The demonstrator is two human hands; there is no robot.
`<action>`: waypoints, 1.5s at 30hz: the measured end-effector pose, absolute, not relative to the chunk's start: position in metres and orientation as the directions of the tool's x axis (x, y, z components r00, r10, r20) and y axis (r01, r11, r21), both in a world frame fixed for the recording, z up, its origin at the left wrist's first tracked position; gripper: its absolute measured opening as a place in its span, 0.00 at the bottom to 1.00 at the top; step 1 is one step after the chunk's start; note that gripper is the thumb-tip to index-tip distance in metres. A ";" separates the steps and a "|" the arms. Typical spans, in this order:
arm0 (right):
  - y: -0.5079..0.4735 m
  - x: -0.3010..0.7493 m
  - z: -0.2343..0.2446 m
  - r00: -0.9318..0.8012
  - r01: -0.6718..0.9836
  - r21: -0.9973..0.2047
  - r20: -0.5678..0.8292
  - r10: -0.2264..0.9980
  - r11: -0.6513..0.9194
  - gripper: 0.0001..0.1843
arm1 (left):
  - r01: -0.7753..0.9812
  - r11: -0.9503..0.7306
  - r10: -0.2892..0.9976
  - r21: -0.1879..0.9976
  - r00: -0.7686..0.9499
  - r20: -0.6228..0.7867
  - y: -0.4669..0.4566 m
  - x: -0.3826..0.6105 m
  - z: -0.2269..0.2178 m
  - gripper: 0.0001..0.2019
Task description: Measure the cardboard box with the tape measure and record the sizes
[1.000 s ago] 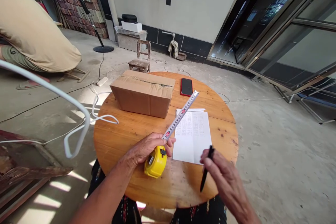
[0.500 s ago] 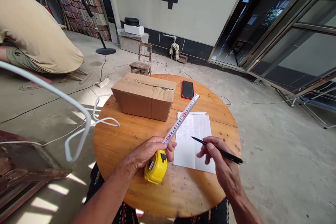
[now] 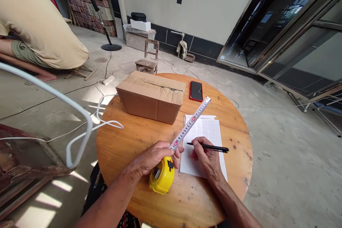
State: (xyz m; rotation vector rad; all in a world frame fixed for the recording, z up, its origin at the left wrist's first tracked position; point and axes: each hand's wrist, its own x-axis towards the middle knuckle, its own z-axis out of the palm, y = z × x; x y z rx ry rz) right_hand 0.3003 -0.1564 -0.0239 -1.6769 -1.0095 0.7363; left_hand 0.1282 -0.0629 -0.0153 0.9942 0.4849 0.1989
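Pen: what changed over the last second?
The right hand swung the pen from hanging tip-down near the table edge to lying level, tip pointing left over the paper, and settled onto the sheet. Its grip on the pen held throughout. The left hand kept the yellow tape measure, blade out; cardboard box and phone stayed put.

Yellow tape measure [image 3: 162,176], blade [image 3: 191,124] out — black pen [image 3: 211,147] low over white paper [image 3: 207,131]

Bare surface [image 3: 125,146] lies open left of the tape blade [image 3: 192,121]. The cardboard box [image 3: 151,96] blocks the far side; the phone [image 3: 196,91] sits just right of it, a narrow gap between.
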 end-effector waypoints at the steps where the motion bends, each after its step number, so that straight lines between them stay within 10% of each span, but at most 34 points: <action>1: -0.157 0.300 -0.028 0.472 0.286 -0.946 0.001 0.882 -0.152 0.14 | 0.060 0.542 0.376 0.839 0.875 -0.305 -0.063 0.128 -0.015 0.07; 19: -0.159 0.299 -0.046 0.434 0.560 -0.823 0.193 0.880 -0.095 0.11 | 0.093 0.542 0.376 0.835 0.862 -0.340 -0.062 0.128 -0.010 0.06; 45: -0.159 0.299 -0.044 0.427 0.549 -0.830 0.175 0.887 -0.101 0.11 | 0.109 0.550 0.372 0.828 0.856 -0.359 -0.062 0.128 -0.015 0.07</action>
